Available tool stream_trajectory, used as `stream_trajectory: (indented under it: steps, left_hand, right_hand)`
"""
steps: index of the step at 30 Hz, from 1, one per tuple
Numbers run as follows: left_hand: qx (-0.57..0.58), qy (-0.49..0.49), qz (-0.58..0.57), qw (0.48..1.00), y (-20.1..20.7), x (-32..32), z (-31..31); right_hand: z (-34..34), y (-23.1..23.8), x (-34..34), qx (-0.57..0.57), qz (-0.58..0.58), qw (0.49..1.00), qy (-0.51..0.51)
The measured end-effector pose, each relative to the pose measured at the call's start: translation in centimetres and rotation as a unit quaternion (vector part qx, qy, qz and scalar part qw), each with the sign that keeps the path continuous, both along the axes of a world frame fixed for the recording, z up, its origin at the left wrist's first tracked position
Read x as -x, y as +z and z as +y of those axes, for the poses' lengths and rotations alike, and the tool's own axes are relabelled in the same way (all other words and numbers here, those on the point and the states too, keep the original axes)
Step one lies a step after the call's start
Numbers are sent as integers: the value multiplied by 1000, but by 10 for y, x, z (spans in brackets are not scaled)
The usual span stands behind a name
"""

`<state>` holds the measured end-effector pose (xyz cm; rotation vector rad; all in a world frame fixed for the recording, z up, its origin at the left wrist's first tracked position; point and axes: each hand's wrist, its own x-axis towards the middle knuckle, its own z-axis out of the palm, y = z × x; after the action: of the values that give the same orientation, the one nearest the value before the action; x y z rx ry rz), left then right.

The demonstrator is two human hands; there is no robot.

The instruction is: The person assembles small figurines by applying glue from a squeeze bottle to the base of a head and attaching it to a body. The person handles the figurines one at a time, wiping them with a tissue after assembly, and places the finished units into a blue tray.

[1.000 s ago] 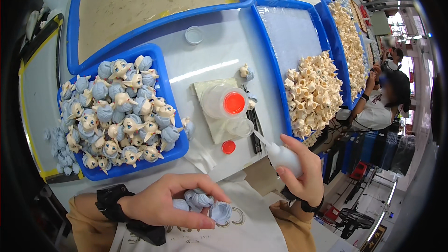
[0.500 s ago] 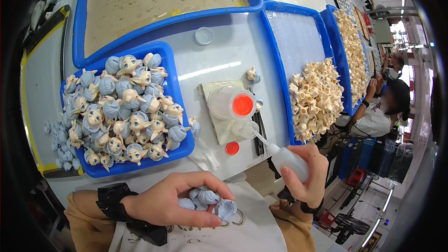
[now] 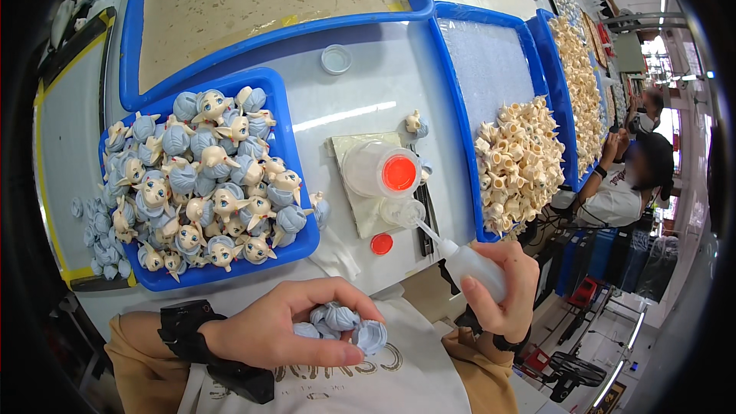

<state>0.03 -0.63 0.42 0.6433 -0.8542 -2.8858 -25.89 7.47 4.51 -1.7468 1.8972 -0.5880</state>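
My left hand [image 3: 307, 322] is closed around several grey-blue doll hair pieces [image 3: 371, 336]. One of them sits at the fingertips with its hollow side showing. My right hand [image 3: 512, 287] grips a translucent squeeze bottle [image 3: 477, 270] with a long thin nozzle. The bottle is tilted, its nozzle tip at a small clear container [image 3: 400, 213]; whether the tip is inside I cannot tell. Beside that container, a larger clear tub [image 3: 362, 169] with a red disc on its end rests on a pale board [image 3: 341, 146]. A red cap [image 3: 381, 244] lies close by.
A blue basket [image 3: 308, 241] at left is heaped with doll heads wearing grey-blue hair. Loose hair pieces [image 3: 98, 234] lie left of it. On the right, a blue tray [image 3: 469, 146] holds pale head parts [image 3: 517, 169]. Dark tweezers [image 3: 426, 234] lie by the board. A co-worker [image 3: 625, 184] sits far right.
The hair pieces in my left hand have shifted slightly, and the nozzle tip is a little lower. Both hands stay in nearly the same place.
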Motion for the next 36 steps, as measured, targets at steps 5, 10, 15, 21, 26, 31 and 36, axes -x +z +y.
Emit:
stream_trajectory:
  steps: [5,10,15,21,26,31,36]
  left_hand:
    - [4,-3,-1,1000,0,0,0]
    - [3,1,-2,1000,-1,1,0]
    - [-16,2,1,1000,0,1,0]
    - [-27,0,3,1000,0,1,0]
    - [-22,-2,2,1000,0,1,0]
    - [-23,0,-1,1000,0,0,0]
    - [-14,-2,-2,1000,0,1,0]
  right_hand:
    - [1,0,-1,8,6,1000,-9]
    - [0,-1,-3,22,2,1000,-15]
    - [-1,-2,-3,29,8,1000,-3]
    - [-2,-2,-2,34,14,999,6]
    - [-1,-3,-3,34,4,999,-8]
    - [0,-3,-2,25,9,1000,-2]
    - [1,-4,-1,29,13,999,0]
